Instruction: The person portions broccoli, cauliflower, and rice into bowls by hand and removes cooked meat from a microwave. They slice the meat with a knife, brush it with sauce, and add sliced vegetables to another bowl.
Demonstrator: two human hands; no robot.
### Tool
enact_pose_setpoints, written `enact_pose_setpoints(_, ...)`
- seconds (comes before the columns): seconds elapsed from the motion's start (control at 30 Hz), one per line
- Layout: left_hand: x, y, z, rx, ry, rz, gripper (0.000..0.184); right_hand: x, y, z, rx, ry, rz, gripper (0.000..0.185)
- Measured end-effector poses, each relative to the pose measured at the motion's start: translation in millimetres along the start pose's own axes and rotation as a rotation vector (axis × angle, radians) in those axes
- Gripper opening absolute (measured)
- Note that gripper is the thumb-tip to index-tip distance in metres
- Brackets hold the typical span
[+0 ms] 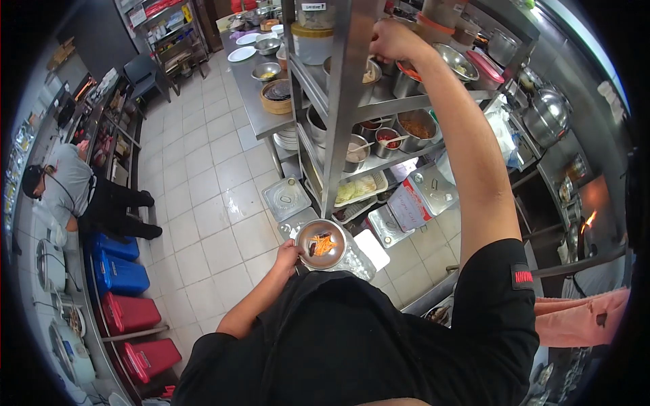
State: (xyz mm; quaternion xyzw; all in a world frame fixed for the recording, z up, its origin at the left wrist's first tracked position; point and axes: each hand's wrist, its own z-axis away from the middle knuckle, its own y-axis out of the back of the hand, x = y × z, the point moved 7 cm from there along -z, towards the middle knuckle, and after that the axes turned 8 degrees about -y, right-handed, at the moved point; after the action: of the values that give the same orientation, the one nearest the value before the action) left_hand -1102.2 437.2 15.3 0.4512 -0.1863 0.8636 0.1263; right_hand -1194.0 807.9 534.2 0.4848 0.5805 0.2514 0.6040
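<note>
My left hand [290,256] grips the rim of a round metal bowl [336,257] in front of my body. Inside lie orange strips [325,245], which look like shredded carrot, with some dark pieces. Up at the top level of the steel rack, my right hand [396,40] reaches in among the food containers, its fingers bent and close together. Whatever is between those fingertips is hidden. Close by are a metal pot with orange-red food [409,70] and a wide metal bowl [455,62].
A steel post [342,101] rises between my hands. Lower shelves hold sauce pots [388,140] with spoons and a tray of pale green leaves [362,188]. A flame [590,220] burns at the right. Another person [74,183] stands at the left counter, near blue bins [122,273].
</note>
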Motion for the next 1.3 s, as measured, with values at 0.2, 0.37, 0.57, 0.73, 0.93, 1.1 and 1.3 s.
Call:
enact_pose_setpoints(0.2, 9, -19, 3, -0.037, -0.002, 0.000, 0.020, 4, -62, -18, 0.125, 0.376, 0.380, 0.024)
enact_pose_setpoints(0.37, 10, -25, 0, -0.042, -0.022, 0.022, 0.020, 12, -22, -14, 0.136, 0.139, 0.067, 0.022)
enact_pose_setpoints(0.57, 10, -21, -6, -0.043, -0.003, -0.010, 0.017, 12, 26, 37, 0.273, 0.039, -0.349, 0.018)
enact_pose_setpoints(0.73, 25, -34, -12, -0.044, -0.058, 0.018, 0.020, 4, -2, 120, 0.263, 0.014, -0.464, 0.014)
enact_pose_setpoints(0.93, 49, -57, -31, -0.072, -0.147, -0.026, 0.012, 40, -191, 194, 0.122, -0.146, -0.458, 0.017)
enact_pose_setpoints(1.1, 73, -78, -21, -0.106, -0.117, -0.006, 0.014, 81, -282, 217, 0.066, -0.159, -0.248, 0.018)
enact_pose_setpoints(1.3, 58, -86, -21, -0.112, -0.090, -0.005, 0.016, 72, -267, 217, -0.058, -0.150, -0.319, 0.020)
